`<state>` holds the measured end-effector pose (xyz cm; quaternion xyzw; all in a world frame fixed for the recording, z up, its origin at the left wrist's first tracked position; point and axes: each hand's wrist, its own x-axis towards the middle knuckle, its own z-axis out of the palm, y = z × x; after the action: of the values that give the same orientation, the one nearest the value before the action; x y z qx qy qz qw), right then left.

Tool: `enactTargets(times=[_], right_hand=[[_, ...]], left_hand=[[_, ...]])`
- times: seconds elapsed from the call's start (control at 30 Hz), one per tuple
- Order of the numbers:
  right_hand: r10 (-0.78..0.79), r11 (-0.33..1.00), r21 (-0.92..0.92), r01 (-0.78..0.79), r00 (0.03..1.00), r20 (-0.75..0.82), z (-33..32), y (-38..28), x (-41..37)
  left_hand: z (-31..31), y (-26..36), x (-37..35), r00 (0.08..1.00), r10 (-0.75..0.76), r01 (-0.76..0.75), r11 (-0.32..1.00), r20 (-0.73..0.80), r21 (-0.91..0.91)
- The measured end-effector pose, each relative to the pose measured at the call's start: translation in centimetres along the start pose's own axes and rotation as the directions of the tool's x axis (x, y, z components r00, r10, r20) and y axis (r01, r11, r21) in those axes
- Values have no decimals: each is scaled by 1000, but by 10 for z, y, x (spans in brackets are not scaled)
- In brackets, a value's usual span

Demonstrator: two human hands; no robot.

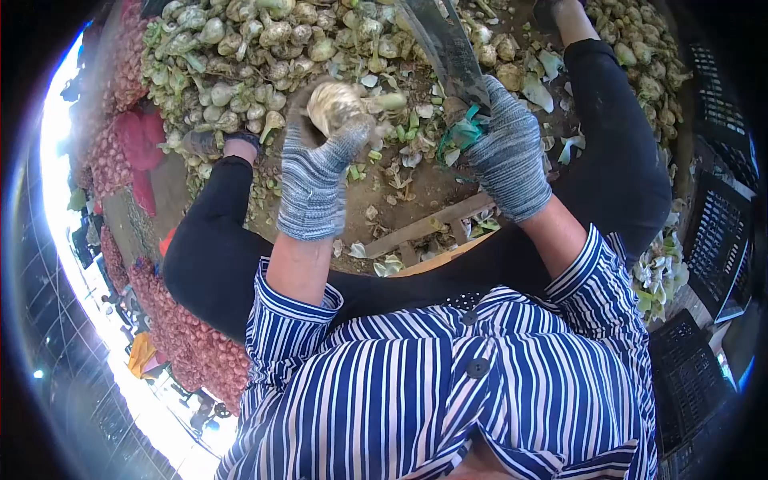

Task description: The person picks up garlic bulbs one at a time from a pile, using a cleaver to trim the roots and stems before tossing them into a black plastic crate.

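Observation:
My left hand, in a grey knitted glove, grips a pale bulb with roots on it; its short cut green stem points right. My right hand, gloved the same way, is closed around the handle of a wide dark blade. Green wrapping shows around the handle. The blade points up and to the left, apart from the bulb. Below both hands, cut stem pieces and dry peels lie scattered on the ground.
A large heap of bulbs lies ahead and left, another heap at upper right. Filled red net sacks line the left side. Black crates stand at right. A wooden piece lies between my legs.

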<state>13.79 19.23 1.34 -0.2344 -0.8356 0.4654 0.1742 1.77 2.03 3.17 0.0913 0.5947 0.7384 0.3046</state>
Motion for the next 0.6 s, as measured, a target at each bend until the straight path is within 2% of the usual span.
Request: enactTargets(times=[0.03,0.07,0.17,0.2,0.3,0.33,0.37,0.4,0.43,0.5,0.57,0.6], right_hand=[[-38,999,3,38,999,-21,-1,-3,0],[-71,997,-19,70,996,-61,-4,-11,-1],[-75,997,8,76,996,-54,-15,-33,-2],[-110,992,52,114,991,-75,-13,-31,-1],[-134,988,-84,130,990,-52,-6,-21,0],[-135,991,-14,134,987,-89,3,-10,-1],[12,996,-84,-6,997,73,11,4,-4],[164,976,-177,-127,963,216,16,16,-4],[323,931,-281,-232,883,341,19,24,-5],[340,938,-179,-295,880,332,17,21,-2],[404,909,-22,-417,865,297,10,31,0],[447,866,102,-490,849,281,13,43,2]], left_hand=[[1,-2,0,1000,-6,7,997,24,-75],[5,-2,-5,996,-77,83,984,43,-159],[22,-1,-12,995,-94,101,962,38,-253],[31,2,-14,996,-81,89,958,39,-274],[42,4,-21,1000,-23,20,969,-10,-245],[38,3,-12,995,8,19,959,95,-283],[38,9,-12,996,35,-10,958,80,-286],[44,20,-11,995,69,-46,955,68,-292],[44,30,-10,994,99,-79,952,52,-296],[15,19,2,996,-73,44,922,-60,-386],[11,9,24,982,-178,149,934,-61,-325],[5,-4,40,978,-207,202,946,8,-255]])
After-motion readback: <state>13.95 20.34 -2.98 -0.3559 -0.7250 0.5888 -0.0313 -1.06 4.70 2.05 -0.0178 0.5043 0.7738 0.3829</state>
